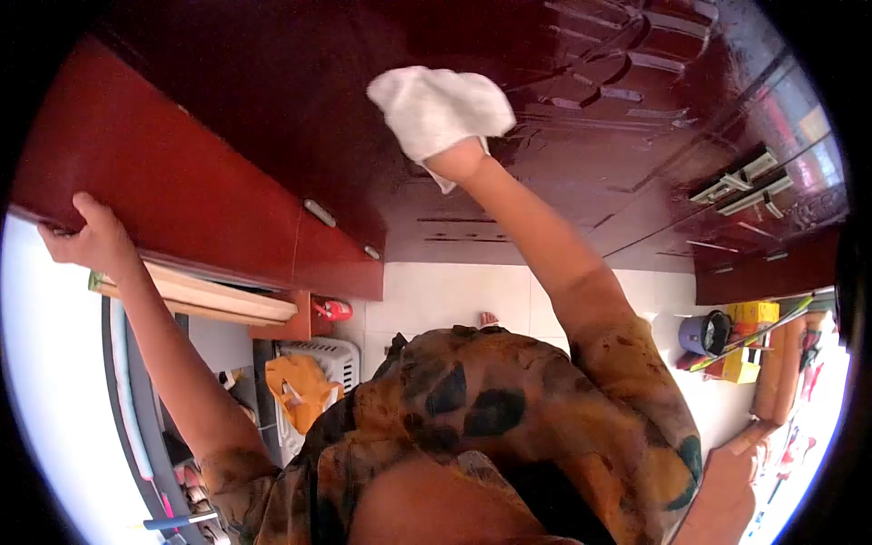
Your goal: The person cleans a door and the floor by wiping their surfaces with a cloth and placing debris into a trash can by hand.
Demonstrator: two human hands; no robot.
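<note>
A white cloth lies spread over the dark red carved door, pressed there by my right hand. The cloth covers most of that hand's fingers, and its edges look slightly smeared. At the far left, my left hand grips the edge of a red door leaf that stands at an angle to the carved one. Its thumb rests on the leaf's face while the other fingers curl round the edge, partly hidden.
Metal handles stick out at the carved door's right. Below lie the tiled floor, a pale plastic crate with an orange cloth on it, a bucket and yellow boxes. Wooden boards sit under my left forearm.
</note>
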